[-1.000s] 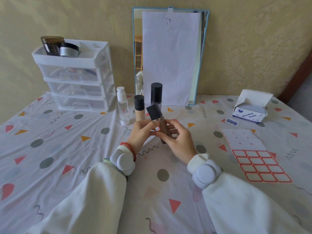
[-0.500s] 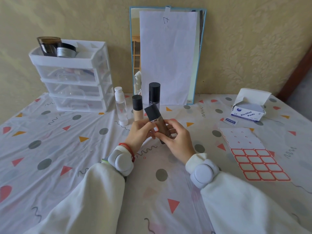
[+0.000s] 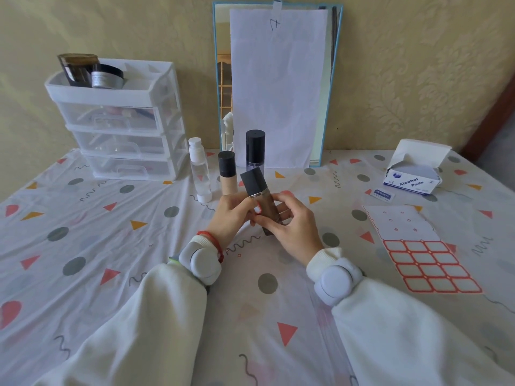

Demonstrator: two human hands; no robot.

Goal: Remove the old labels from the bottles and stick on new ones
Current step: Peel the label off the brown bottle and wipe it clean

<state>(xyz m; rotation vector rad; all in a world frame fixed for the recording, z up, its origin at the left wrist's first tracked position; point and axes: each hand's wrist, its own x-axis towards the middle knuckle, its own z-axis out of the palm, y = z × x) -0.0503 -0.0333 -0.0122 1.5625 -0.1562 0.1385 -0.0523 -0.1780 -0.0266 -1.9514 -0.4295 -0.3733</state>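
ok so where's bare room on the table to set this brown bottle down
Free patches: the wide stretch of tablecloth left of the left hand, in front of the drawer unit, and the strip between the right hand and the label sheet. Crowded: the standing bottles just behind the brown bottle, by the mirror.

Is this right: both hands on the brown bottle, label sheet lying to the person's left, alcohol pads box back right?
Not quite. In the head view the label sheet lies to the person's right. Both the left hand and right hand do hold the brown bottle, alcohol pads box back right.
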